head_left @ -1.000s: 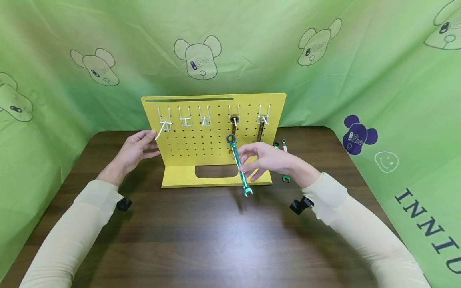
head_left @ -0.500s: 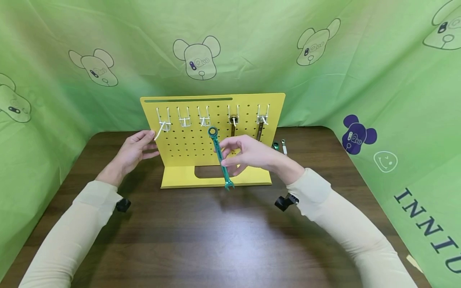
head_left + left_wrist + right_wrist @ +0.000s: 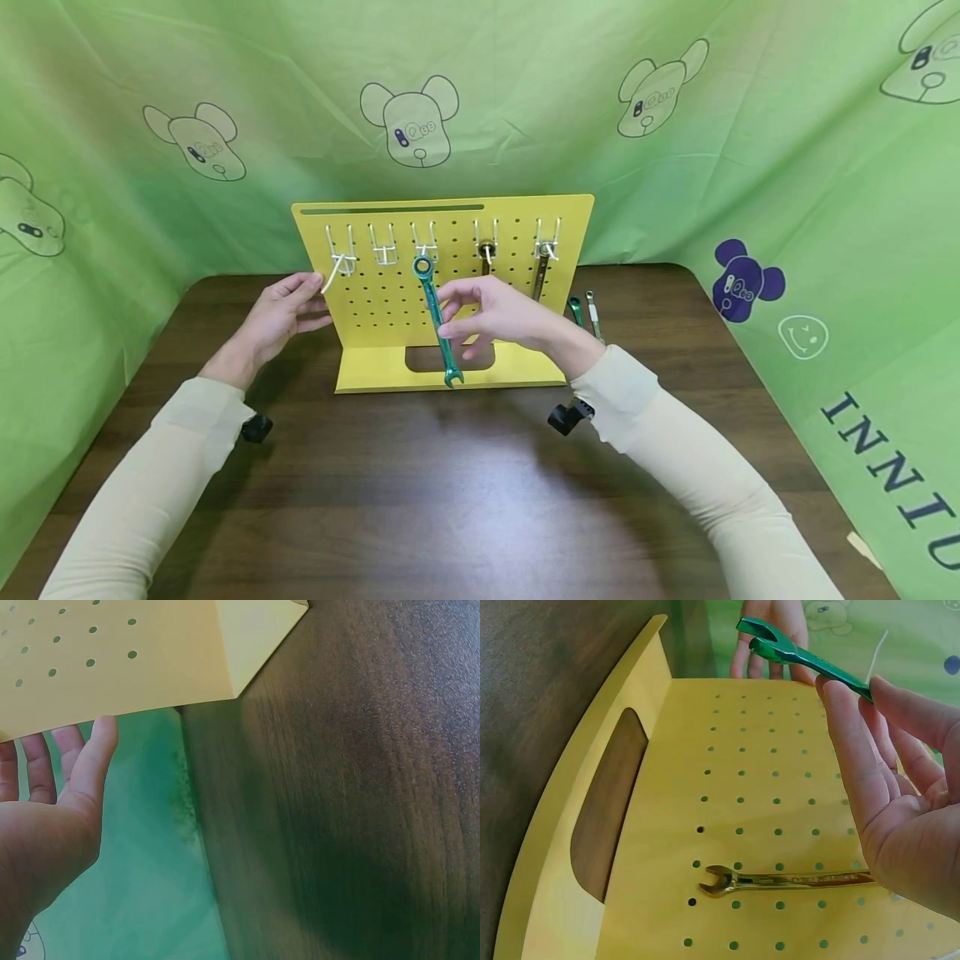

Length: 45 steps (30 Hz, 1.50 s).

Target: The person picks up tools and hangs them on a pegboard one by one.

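Note:
My right hand (image 3: 498, 312) pinches a green combination wrench (image 3: 437, 312) between thumb and fingers. The wrench leans with its ring end up, overlapping the third hook (image 3: 425, 250) in the head view, and its open end down. At the left edge of the yellow pegboard (image 3: 375, 304), my left hand (image 3: 281, 317) holds on with the thumb at the edge and other fingers passing behind. In the left wrist view those fingertips (image 3: 67, 737) are partly hidden by the board. A gold-brown wrench (image 3: 795, 880) hangs on the board below the right hand in the right wrist view.
Another dark wrench (image 3: 541, 275) hangs from the rightmost hook. Two bare white hooks, one far left (image 3: 342, 262) and its neighbour (image 3: 385, 254), stick out. Right of the board lie a green wrench (image 3: 576, 310) and a wrench with a white label (image 3: 593, 312) on the wooden table (image 3: 420, 500).
My right hand has carried the green wrench left and slightly up, from in front of the fourth hook to the third. My left hand has stayed at the board's edge.

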### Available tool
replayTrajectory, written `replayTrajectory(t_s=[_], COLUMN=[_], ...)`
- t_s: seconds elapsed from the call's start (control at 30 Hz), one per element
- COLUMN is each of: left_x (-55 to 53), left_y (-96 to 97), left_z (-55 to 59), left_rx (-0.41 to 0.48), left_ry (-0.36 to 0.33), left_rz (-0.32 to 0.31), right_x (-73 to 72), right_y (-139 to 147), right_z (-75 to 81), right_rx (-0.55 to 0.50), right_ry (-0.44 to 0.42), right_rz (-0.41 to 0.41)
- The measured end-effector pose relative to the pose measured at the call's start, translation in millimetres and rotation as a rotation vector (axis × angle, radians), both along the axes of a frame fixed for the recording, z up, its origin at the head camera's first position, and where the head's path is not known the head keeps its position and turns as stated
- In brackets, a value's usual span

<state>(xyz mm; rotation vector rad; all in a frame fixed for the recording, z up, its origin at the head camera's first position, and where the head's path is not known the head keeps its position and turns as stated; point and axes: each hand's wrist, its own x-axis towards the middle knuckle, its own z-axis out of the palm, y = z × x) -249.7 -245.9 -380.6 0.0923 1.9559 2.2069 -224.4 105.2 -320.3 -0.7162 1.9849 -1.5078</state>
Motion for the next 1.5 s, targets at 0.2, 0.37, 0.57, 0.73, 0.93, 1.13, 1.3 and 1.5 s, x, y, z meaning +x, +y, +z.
replayTrajectory(t_s=[0.2, 0.37, 0.57, 0.73, 0.93, 1.13, 1.3, 1.5], left_x=[-0.1, 0.0, 0.4, 0.7, 5.6, 6.7, 2.2, 0.0], left_y=[-0.5, -0.1, 0.3, 0.6, 3.1, 3.7, 1.2, 0.6], left_z=[0.0, 0.8, 0.5, 0.9, 8.2, 9.5, 2.8, 0.1], left_rx=[0.002, 0.007, 0.000, -0.005, -0.010, -0.014, -0.011, -0.010], left_ry=[0.001, 0.005, 0.002, 0.001, -0.001, 0.001, -0.003, 0.003], left_rz=[0.000, -0.002, 0.003, 0.006, -0.005, -0.009, 0.003, 0.008], right_x=[-5.6, -11.5, -18.3, -21.1, -23.0, -26.4, -26.2, -24.9], right_y=[-4, -7, -11, -15, -18, -22, -26, -30], right_z=[-7.2, -14.0, -27.8, -33.9, -38.7, -42.3, -43.4, -44.2], right_rx=[-0.007, -0.012, -0.014, -0.048, -0.078, -0.109, -0.125, -0.157], right_ry=[-0.027, -0.063, -0.124, -0.167, -0.191, -0.201, -0.187, -0.154], right_rz=[-0.013, -0.037, -0.114, -0.205, -0.281, -0.363, -0.428, -0.477])
